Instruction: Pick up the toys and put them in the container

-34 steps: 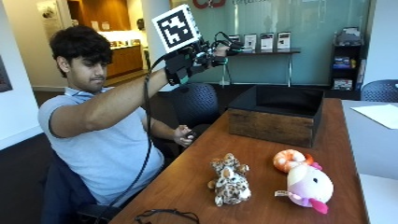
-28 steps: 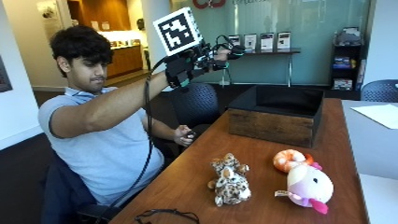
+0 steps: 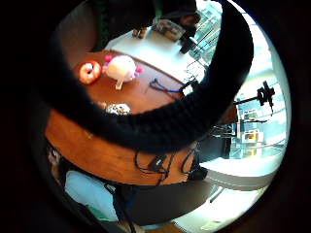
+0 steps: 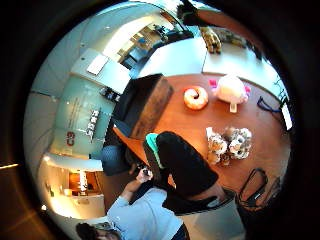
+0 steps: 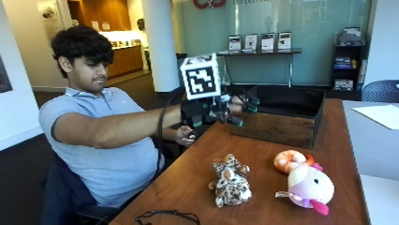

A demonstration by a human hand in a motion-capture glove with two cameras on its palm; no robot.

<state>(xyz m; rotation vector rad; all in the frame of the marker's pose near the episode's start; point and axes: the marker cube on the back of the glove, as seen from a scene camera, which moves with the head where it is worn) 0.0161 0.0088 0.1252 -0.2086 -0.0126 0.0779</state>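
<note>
Black-gloved right hand [image 5: 225,108] hovers empty, fingers loosely relaxed, beside the dark wooden box container [image 5: 282,117], above the brown worktop [image 5: 187,187].

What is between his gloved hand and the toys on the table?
Nothing visible. The gloved hand is up in the air beside the wooden box, holding nothing. The leopard toy, pink toy and orange toy lie on bare table below.

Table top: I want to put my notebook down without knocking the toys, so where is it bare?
Bare wood lies between the wooden container and the leopard toy, and along the table's near edge beside that toy. It is crowded around the pink plush and orange toy, which touch.
</note>
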